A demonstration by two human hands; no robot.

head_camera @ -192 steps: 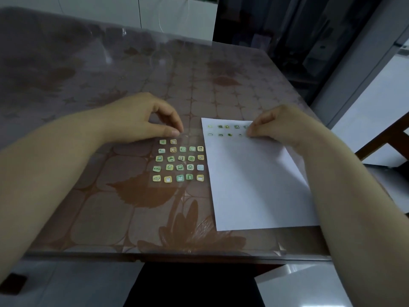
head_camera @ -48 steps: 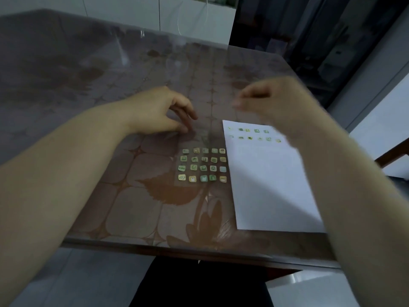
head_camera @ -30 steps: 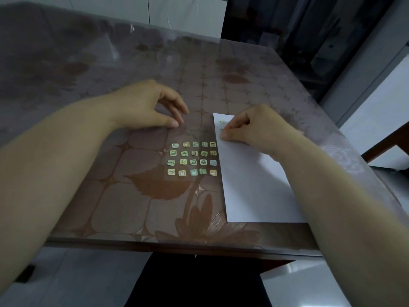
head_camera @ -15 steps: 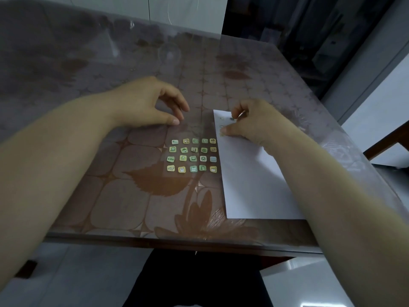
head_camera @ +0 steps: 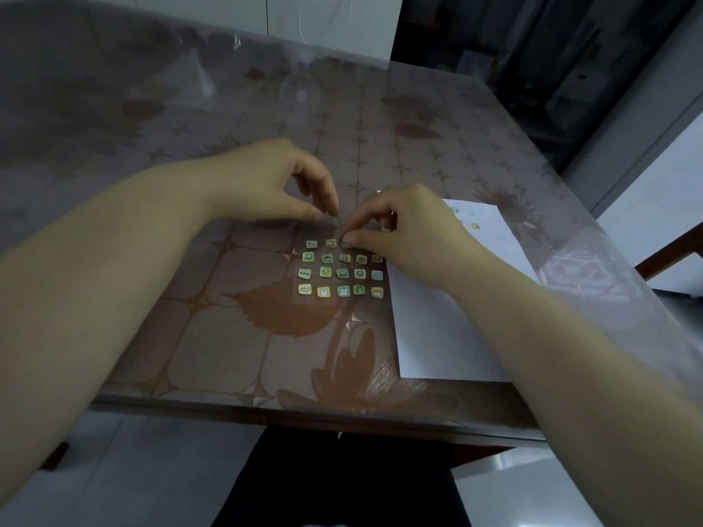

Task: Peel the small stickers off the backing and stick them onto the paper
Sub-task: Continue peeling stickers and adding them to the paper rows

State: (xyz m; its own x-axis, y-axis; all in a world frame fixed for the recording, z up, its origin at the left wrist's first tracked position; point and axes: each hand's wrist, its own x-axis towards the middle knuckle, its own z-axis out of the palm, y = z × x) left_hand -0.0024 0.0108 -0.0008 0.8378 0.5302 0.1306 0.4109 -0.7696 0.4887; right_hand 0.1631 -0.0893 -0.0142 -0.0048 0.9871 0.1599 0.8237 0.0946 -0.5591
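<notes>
Right hand crossed to stickers (icons unreadable).

On my feed the bench wears a brown-and-tan cover printed with rounded tiles, small four-pointed stars and large rust-brown leaves and flowers, all under a glossy clear film. At the centre of the frame the stickers are tiny rounded squares in green, yellow and pale blue with dark pictograms, set in rows on a see-through backing. Right of them I see the paper, plain white, carrying a few more in green and yellow near its upper edge. At lower left the floor reads pale grey. At the right edge a chair is reddish-brown wood.
</notes>
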